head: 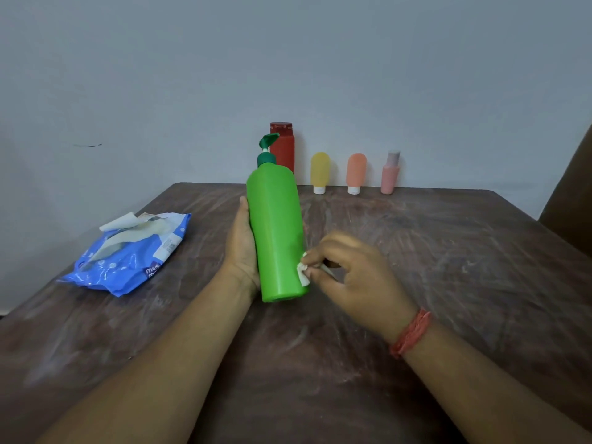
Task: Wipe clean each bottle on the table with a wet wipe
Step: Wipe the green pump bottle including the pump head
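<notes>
A: Where is the thing being cleaned?

B: The green pump bottle (276, 232) is near the middle of the worktop (448, 251), tilted with its pump pointing far and its base toward the person. Whether the base touches the surface I cannot tell. The left hand (242, 248) wraps its left side, fingers hidden behind it. The right hand (349, 274) pinches a small folded wet wipe (303, 273) against the lower right side of the bottle.

A: How will it handle?

B: I judge it a smooth, stiff plastic body, likely slick once wet, so a wrap round the wide middle suits it better than a hold on the thin pump neck, which looks like the weak part. How full or heavy it is cannot be seen.

A: And room to move?

B: Plenty near and to the right, where the surface lies bare. The blue wipes pack (128, 251), flap lifted, sits to the left, close to the left edge. At the far edge against the wall stand a red bottle (283, 149), a yellow tube (319, 173), an orange tube (355, 173) and a pink bottle (390, 174), well apart from both hands; the light tubes could tip if the pump swings far.
</notes>
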The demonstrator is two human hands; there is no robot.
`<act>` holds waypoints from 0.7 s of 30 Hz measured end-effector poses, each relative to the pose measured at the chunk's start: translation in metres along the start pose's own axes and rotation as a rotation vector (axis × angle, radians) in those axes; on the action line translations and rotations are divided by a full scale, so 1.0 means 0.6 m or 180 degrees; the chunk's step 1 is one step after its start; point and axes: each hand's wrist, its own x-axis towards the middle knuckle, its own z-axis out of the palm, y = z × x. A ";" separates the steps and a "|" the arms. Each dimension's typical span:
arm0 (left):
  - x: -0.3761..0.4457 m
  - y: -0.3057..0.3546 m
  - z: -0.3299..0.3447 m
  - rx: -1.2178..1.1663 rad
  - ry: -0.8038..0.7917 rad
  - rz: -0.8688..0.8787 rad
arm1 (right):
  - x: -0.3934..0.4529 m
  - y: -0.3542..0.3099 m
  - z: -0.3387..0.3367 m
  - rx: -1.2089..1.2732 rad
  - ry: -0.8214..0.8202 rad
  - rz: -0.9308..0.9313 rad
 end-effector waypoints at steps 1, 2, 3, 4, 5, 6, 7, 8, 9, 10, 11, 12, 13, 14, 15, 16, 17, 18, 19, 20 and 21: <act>0.001 0.002 -0.001 0.0002 0.0004 -0.0007 | -0.002 -0.001 -0.003 -0.0007 -0.0119 -0.0038; 0.001 0.003 -0.002 -0.0002 -0.0024 -0.0002 | -0.004 -0.003 -0.007 -0.0042 -0.0235 -0.0104; 0.001 0.004 -0.001 0.0002 -0.0033 0.0000 | -0.006 -0.005 -0.010 -0.0093 -0.0332 -0.0194; 0.000 0.003 0.000 0.0008 -0.0034 -0.0002 | -0.008 -0.007 -0.013 -0.0161 -0.0404 -0.0296; -0.001 0.003 0.001 -0.0020 -0.0045 -0.0011 | -0.010 -0.009 -0.015 -0.0249 -0.0460 -0.0399; -0.002 0.003 0.002 -0.0040 -0.0084 -0.0040 | -0.011 -0.011 -0.015 -0.0352 -0.0504 -0.0514; -0.003 0.002 0.004 -0.0056 -0.0131 -0.0072 | -0.010 -0.012 -0.014 -0.0451 -0.0535 -0.0642; -0.004 0.001 0.006 -0.0053 -0.0167 -0.0093 | -0.009 -0.011 -0.011 -0.0530 -0.0563 -0.0771; -0.006 -0.001 0.008 -0.0011 -0.0218 -0.0138 | -0.007 -0.011 -0.009 -0.0573 -0.0588 -0.0876; -0.008 -0.003 0.010 0.0046 -0.0263 -0.0186 | -0.005 -0.011 -0.008 -0.0586 -0.0603 -0.0949; -0.011 -0.005 0.014 0.0116 -0.0303 -0.0235 | -0.004 -0.010 -0.006 -0.0583 -0.0607 -0.1004; -0.014 -0.006 0.017 0.0190 -0.0371 -0.0281 | -0.005 -0.010 -0.004 -0.0573 -0.0586 -0.1037; -0.017 -0.008 0.021 0.0263 -0.0452 -0.0345 | -0.005 -0.011 -0.003 -0.0577 -0.0521 -0.1044; -0.021 -0.009 0.025 0.0343 -0.0554 -0.0421 | -0.004 -0.009 -0.003 -0.0640 -0.0383 -0.1022; -0.025 -0.010 0.030 0.0406 -0.0674 -0.0509 | 0.001 -0.007 -0.004 -0.0745 -0.0171 -0.0930; -0.028 -0.013 0.034 0.0439 -0.0778 -0.0584 | 0.008 -0.003 -0.007 -0.0842 0.0106 -0.0750; -0.031 -0.015 0.039 0.0459 -0.0847 -0.0623 | 0.016 -0.002 -0.011 -0.0916 0.0396 -0.0514; -0.032 -0.018 0.042 0.0479 -0.0892 -0.0629 | 0.021 -0.002 -0.015 -0.0970 0.0587 -0.0333; -0.033 -0.020 0.045 0.0482 -0.0919 -0.0621 | 0.021 -0.005 -0.015 -0.1023 0.0606 -0.0359; -0.033 -0.021 0.045 0.0489 -0.0925 -0.0605 | 0.016 -0.010 -0.010 -0.1070 0.0454 -0.0632; -0.034 -0.021 0.047 0.0527 -0.0903 -0.0604 | 0.005 -0.015 -0.006 -0.1114 0.0146 -0.1049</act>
